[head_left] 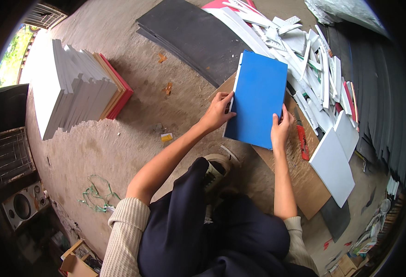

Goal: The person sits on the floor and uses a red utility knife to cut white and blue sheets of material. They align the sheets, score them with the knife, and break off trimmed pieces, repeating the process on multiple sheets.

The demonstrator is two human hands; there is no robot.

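Observation:
A blue rectangular sheet, foam-like with a pale left edge (pixel 258 94), is held up between my two hands. Its left side is pinched by my left hand (pixel 219 111), thumb on the face and fingers at the edge. Around the lower right corner, my right hand (pixel 281 127) has its thumb on the front and fingers along the side. Beneath the sheet lies a brown board (pixel 311 189) on the floor. On that board, just right of my right hand, rests a red-handled cutter (pixel 302 142). Whether more layers sit behind the blue face is hidden.
White offcut strips (pixel 299 60) pile up at the far right, with white panels (pixel 334 161) nearer. Dark sheets (pixel 193 39) lie at the back. A stack of white, tan and red sheets (pixel 80 87) stands left. Green string (pixel 97 194) and a speaker (pixel 23 205) are lower left.

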